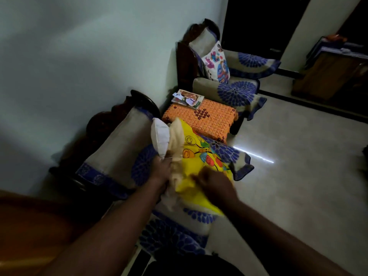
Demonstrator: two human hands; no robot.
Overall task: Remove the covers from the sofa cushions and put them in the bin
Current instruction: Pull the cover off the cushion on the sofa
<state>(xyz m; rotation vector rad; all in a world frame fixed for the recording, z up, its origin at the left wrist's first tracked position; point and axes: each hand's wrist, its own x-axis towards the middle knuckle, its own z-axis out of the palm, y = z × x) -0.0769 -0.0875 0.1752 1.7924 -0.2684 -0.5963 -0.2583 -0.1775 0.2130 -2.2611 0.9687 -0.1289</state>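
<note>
A yellow cushion cover (201, 162) with coloured circles lies over the near armchair (123, 140). The white inner cushion (160, 135) sticks out of the cover's open cream-lined end at the upper left. My left hand (162, 169) grips the cushion at that opening. My right hand (214, 182) is closed on the yellow fabric lower down. A second cushion with a white cartoon cover (216, 63) leans upright in the far armchair (235, 76). No bin is in view.
A small table with an orange crocheted cloth (205, 118) stands between the two armchairs, with papers (187, 98) on its far corner. A pale wall runs along the left. Tiled floor (298, 176) spreads to the right. A wooden cabinet (334, 72) stands at the far right.
</note>
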